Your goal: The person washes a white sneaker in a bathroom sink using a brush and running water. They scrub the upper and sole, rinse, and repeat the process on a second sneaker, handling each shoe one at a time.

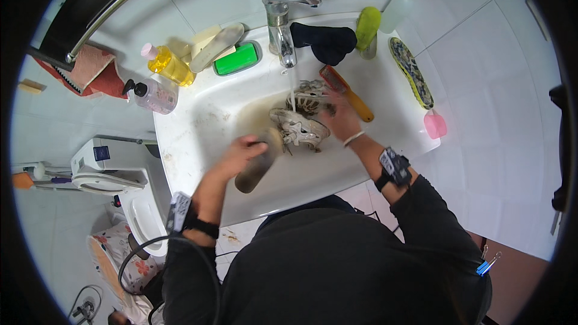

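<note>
My left hand [239, 155] grips a blurred, brownish insole [258, 167] over the front of the white washbasin [212, 131]. Two wet, pale sneakers lie in the basin; the nearer sneaker [301, 130] is right of the insole, and the farther sneaker [309, 97] is partly behind my right hand [341, 117]. Water runs onto them from the chrome faucet [279, 27]. My right hand is blurred beside the sneakers, its fingertips close to the farther one; whether it grips is unclear. A scrubbing brush [350, 95] with an orange handle and red head leans just beyond that hand.
Along the back rim are a yellow bottle [174, 67], a pump bottle [156, 95], green soap [237, 59], a grey insole [219, 45], dark cloth [327, 40], a yellow-green item [368, 27] and a red-capped bottle [397, 11]. A patterned insole [411, 72] and pink item [435, 125] line the right.
</note>
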A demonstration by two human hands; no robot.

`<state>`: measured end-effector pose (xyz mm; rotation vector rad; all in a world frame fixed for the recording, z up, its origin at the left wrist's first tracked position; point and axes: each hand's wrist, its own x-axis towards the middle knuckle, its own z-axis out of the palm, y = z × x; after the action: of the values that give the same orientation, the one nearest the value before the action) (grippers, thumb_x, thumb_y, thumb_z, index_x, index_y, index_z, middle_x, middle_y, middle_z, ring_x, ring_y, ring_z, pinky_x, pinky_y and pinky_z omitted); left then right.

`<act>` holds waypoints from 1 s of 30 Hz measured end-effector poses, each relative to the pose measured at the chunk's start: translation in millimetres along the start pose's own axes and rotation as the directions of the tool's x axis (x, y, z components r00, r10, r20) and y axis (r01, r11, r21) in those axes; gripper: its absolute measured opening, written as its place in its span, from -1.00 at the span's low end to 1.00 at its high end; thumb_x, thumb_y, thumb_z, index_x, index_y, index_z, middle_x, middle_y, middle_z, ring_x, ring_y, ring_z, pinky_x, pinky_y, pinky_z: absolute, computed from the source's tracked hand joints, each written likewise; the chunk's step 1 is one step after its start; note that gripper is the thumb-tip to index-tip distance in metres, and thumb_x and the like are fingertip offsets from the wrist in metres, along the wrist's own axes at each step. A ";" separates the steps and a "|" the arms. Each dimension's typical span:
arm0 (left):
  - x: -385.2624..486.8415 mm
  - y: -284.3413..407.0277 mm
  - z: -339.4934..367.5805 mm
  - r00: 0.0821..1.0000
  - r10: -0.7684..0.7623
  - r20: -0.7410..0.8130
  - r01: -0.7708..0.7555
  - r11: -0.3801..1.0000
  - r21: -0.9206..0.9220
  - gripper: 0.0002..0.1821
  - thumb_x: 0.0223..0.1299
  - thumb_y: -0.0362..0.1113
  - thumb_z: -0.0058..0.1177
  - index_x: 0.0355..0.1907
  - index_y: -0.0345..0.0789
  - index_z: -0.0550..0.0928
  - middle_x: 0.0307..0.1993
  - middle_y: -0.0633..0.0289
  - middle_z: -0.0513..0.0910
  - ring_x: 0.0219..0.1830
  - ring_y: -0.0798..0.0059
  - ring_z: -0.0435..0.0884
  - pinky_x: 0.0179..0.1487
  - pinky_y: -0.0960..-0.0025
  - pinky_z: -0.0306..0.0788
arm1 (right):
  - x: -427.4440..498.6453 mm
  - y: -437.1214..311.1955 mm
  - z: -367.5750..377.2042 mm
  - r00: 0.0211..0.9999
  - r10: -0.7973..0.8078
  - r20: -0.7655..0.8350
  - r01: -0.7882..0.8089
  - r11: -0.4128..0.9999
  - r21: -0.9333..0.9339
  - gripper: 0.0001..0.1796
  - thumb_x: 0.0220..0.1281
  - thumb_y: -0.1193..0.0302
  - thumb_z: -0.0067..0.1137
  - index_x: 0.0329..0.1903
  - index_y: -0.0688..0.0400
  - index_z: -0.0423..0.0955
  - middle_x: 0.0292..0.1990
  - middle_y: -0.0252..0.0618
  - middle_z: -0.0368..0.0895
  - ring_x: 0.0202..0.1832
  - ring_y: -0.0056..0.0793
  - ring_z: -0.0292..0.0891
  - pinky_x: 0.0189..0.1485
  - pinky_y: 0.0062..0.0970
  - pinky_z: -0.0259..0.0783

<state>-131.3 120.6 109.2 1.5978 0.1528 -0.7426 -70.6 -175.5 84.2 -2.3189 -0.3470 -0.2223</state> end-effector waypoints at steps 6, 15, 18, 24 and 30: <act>-80.4 -30.8 -86.8 0.800 -0.157 -0.579 0.003 0.966 -0.258 -0.76 0.20 -0.18 0.10 -0.15 -0.24 0.57 -0.43 0.39 0.54 -0.46 0.72 0.45 -0.46 0.55 0.33 | 24.3 93.1 -4.5 0.851 0.523 0.052 -0.450 0.776 -0.443 -0.44 0.20 0.30 0.08 0.27 0.08 0.26 0.04 0.09 0.48 0.10 -0.03 0.40 0.16 -0.21 0.35; -84.3 -67.1 -115.7 0.307 0.322 -0.895 0.339 0.842 0.419 -0.67 0.12 -0.17 0.15 -0.11 -0.31 0.55 -0.37 0.12 0.65 -0.32 0.20 0.62 -0.17 0.22 0.46 | 1.1 49.0 -46.6 0.832 0.549 0.072 -0.496 0.797 -0.344 -0.68 0.30 0.24 -0.07 -0.06 0.21 0.42 -0.38 -0.03 0.64 -0.32 -0.06 0.59 -0.26 -0.20 0.47; -88.5 -63.3 -113.5 0.277 0.334 -0.901 0.371 0.828 0.421 -0.44 0.01 -0.22 0.21 0.11 -0.25 0.42 -0.07 0.09 0.56 -0.07 0.13 0.53 0.00 0.20 0.40 | -34.9 7.6 -55.7 0.778 0.534 0.332 -0.519 0.843 -0.142 -0.67 0.30 0.27 -0.03 0.02 0.20 0.37 -0.47 -0.12 0.59 -0.51 -0.42 0.57 -0.41 -0.42 0.47; -123.1 -79.3 -98.5 0.552 0.739 -0.387 0.087 0.411 0.908 -0.34 -0.06 -0.22 0.22 0.15 -0.38 0.40 0.14 -0.06 0.42 0.20 -0.01 0.34 0.28 0.09 0.17 | -28.8 -104.9 -0.2 0.538 0.331 0.775 -0.497 0.867 -0.026 -0.42 0.29 0.36 -0.10 0.37 0.01 0.12 0.05 0.14 0.43 -0.02 -0.28 0.49 0.01 -0.34 0.38; -117.9 -88.1 -70.7 0.589 0.614 -0.526 0.204 0.517 0.832 0.00 -0.18 -0.02 0.31 0.31 -0.39 0.16 0.25 -0.01 0.31 0.31 0.05 0.23 0.39 0.04 -0.01 | -29.1 -187.5 87.5 0.645 -0.110 0.756 0.170 0.986 -0.001 -0.45 0.29 0.30 -0.06 0.34 -0.33 0.18 -0.26 -0.09 0.39 -0.24 -0.17 0.46 -0.19 -0.29 0.41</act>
<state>-241.7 240.4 97.4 2.7857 0.2177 0.3166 -152.4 7.7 142.4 -2.3494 -0.9498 0.7166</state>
